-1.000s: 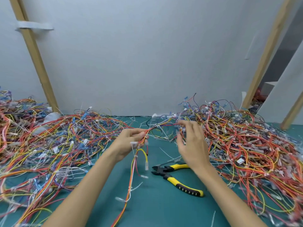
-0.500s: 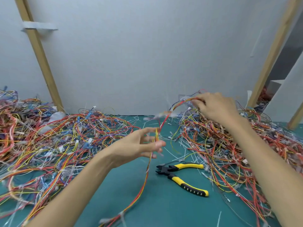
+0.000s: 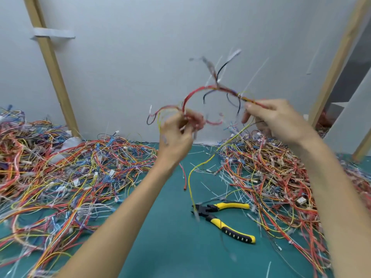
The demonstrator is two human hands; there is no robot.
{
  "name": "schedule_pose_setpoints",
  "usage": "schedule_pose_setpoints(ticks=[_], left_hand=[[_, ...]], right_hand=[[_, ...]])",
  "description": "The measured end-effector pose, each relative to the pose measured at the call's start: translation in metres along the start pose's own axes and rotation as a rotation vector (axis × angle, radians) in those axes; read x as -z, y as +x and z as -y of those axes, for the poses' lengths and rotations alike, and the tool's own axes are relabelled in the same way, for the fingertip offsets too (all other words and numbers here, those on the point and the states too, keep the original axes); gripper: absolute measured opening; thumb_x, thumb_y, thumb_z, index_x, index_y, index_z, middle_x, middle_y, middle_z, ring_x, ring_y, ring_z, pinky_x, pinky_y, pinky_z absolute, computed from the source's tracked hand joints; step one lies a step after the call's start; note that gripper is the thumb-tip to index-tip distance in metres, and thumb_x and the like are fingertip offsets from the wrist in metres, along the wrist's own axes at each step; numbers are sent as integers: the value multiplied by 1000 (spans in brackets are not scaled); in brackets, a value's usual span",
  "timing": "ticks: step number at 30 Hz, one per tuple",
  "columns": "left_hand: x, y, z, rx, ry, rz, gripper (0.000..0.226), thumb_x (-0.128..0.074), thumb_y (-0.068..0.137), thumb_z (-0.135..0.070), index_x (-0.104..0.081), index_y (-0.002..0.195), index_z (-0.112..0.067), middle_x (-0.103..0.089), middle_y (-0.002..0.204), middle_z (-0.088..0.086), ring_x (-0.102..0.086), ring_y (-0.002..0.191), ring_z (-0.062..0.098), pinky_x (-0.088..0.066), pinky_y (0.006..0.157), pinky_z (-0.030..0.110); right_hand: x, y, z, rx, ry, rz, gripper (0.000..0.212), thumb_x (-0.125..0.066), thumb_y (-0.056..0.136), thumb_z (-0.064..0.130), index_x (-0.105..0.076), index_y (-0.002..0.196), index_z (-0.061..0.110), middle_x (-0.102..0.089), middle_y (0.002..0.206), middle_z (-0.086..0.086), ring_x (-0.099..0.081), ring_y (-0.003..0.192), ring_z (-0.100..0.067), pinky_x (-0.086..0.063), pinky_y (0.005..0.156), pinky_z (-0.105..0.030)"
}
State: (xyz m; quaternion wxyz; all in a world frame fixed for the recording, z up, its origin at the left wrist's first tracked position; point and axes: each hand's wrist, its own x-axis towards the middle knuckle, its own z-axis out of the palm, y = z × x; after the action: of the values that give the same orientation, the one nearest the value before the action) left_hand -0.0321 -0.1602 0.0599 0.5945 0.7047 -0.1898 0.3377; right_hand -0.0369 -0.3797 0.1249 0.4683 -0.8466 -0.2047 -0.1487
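Red wire bundle (image 3: pixel 197 90): up mid-frame, left hand (image 3: pixel 176 135) and right hand (image 3: pixel 281 121) each pinching an end.
Tangled colourful wire piles (image 3: pixel 66 173): lower left and right, lots left to sort, I think.

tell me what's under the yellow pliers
The pliers lie flat on the green mat. A yellow wire ends at their nose. Whether it tucks beneath cannot be seen, because the head covers that spot.
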Motion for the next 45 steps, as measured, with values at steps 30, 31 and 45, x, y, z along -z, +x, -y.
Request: schedule_pose_setpoints(ticks=[30, 31, 45], left_hand=[[38, -143, 75, 125, 856, 399, 44, -26, 98, -45, -58, 125, -32, -54, 130, -17, -30, 138, 11, -20, 107, 29], [38, -143, 78, 160, 848, 366, 46, -23, 98, -49, -59, 122, -36, -53, 127, -20, -31, 133, 12, -20, 103, 29], [45, -136, 74, 232, 606, 415, 19, -62, 88, -16, -60, 107, -20, -57, 113, -8, -50, 112, 12, -37, 101, 37]], right_hand=[[-158, -114, -95, 363, -858, -60, 24, -60, 89, 48, -71, 97, 28, -62, 82, 5, -63, 55, -19, -41, 45, -28], [-160, -119, -93, 400, -866, -57, 25, -60, 88, 48, -71, 98, 28, -61, 82, 6, -62, 54, -17, -40, 45, -27], [-109, -152, -100, -66, -876, 221, 86, -33, 70, 83, -26, 144, 40, -36, 135, 10, -39, 124, -17, -28, 105, -33]])
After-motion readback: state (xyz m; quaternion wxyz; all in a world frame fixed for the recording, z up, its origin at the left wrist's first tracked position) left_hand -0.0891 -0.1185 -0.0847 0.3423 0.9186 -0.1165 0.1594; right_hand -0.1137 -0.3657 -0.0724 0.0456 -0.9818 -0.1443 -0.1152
